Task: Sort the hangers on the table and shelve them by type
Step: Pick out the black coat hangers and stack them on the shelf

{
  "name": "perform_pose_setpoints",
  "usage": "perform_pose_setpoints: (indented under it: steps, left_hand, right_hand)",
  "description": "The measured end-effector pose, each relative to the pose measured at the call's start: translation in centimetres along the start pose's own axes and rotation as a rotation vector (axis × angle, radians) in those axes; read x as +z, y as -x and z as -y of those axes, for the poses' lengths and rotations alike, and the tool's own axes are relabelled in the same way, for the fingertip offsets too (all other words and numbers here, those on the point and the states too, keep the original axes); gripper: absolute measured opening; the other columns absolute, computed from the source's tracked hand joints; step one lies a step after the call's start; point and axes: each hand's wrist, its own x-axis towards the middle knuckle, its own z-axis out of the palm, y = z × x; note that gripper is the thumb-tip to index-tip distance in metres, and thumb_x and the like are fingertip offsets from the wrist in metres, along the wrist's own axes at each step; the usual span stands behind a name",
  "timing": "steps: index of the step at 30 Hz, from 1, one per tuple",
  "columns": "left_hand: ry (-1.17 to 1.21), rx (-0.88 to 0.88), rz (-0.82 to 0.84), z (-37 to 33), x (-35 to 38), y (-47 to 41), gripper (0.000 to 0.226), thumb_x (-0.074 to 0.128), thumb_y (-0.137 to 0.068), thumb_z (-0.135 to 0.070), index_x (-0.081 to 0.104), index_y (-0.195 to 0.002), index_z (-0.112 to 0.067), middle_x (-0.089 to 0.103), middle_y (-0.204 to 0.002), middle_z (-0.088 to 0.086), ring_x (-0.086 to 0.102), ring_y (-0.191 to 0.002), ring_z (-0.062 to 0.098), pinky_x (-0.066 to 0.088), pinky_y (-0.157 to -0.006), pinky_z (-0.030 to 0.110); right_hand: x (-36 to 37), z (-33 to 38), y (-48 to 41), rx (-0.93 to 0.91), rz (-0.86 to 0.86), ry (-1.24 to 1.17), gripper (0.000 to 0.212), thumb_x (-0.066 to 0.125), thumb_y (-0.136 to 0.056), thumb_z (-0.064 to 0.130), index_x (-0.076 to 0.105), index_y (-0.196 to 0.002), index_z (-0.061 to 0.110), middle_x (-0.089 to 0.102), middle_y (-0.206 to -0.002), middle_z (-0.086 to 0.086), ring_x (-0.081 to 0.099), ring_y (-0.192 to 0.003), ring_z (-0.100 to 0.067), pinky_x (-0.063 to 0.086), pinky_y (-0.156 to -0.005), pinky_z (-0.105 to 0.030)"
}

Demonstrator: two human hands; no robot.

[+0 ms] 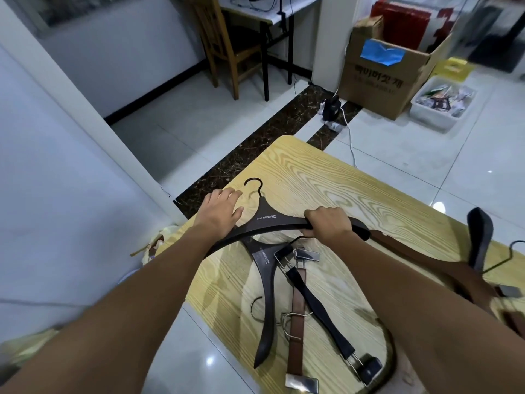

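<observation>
A dark brown coat hanger (270, 220) with white lettering and a black hook lies across the far part of the light wooden table (326, 172). My right hand (328, 224) grips its right arm. My left hand (220, 211) rests flat on its left arm, fingers spread. Under it lies a second dark coat hanger (267, 294). Beside that are a black clip hanger (318, 305) and a brown clip hanger (297, 322) with metal clips, crossing each other. More brown and dark hangers (480, 245) lie at the table's right end.
Left of the table stands a white wall (42, 166). On the tiled floor beyond are a cardboard box (380, 81), a white bin (440, 106) of small items, a cable with a power strip (331, 109), and a wooden chair (224, 44) at a desk.
</observation>
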Motion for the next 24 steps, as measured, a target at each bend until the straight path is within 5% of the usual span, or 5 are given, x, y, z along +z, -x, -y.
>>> perform_pose_setpoints:
  steps: [6, 11, 20, 24]
  left_hand:
    - [-0.045, 0.018, 0.019, -0.5, -2.2, 0.5, 0.046, 0.031, -0.101, -0.037, 0.031, -0.144, -0.021, 0.041, -0.143, 0.002, 0.034, -0.13, 0.024, 0.024, -0.112, 0.037]
    - [-0.088, 0.032, 0.081, -1.4, -2.8, 0.6, 0.046, 0.028, -0.102, -0.038, 0.033, -0.144, -0.019, 0.042, -0.142, 0.004, 0.036, -0.129, 0.025, 0.026, -0.111, 0.037]
    - [-0.181, 0.224, 0.218, -1.9, -0.7, -0.5, 0.046, 0.03, -0.102, -0.034, 0.03, -0.145, -0.017, 0.041, -0.143, 0.007, 0.035, -0.13, 0.027, 0.028, -0.109, 0.037]
    - [-0.191, 0.289, 0.302, -0.9, 1.0, -1.8, 0.046, 0.033, -0.102, -0.034, 0.03, -0.145, -0.018, 0.04, -0.143, 0.008, 0.034, -0.131, 0.027, 0.028, -0.108, 0.037]
  right_hand:
    - [-2.5, -1.9, 2.4, 0.063, -0.017, 0.004, 0.045, 0.047, -0.089, 0.061, 0.056, -0.095, 0.017, 0.053, -0.079, 0.0, 0.055, -0.074, -0.023, 0.036, -0.064, -0.03]
    - [-3.5, -2.9, 5.0, 0.101, -0.036, 0.062, 0.048, 0.048, -0.087, 0.065, 0.055, -0.085, 0.017, 0.053, -0.077, 0.002, 0.064, -0.083, -0.023, 0.036, -0.062, -0.028]
    - [-3.0, -2.6, 7.4, 0.228, -0.041, 0.037, 0.049, 0.046, -0.087, 0.065, 0.05, -0.08, 0.017, 0.046, -0.067, 0.003, 0.049, -0.067, -0.022, 0.036, -0.062, -0.029]
    - [-2.5, -2.1, 7.2, 0.26, -0.05, 0.017, 0.049, 0.044, -0.087, 0.066, 0.049, -0.081, 0.018, 0.059, -0.076, 0.001, 0.051, -0.067, -0.023, 0.036, -0.061, -0.029]
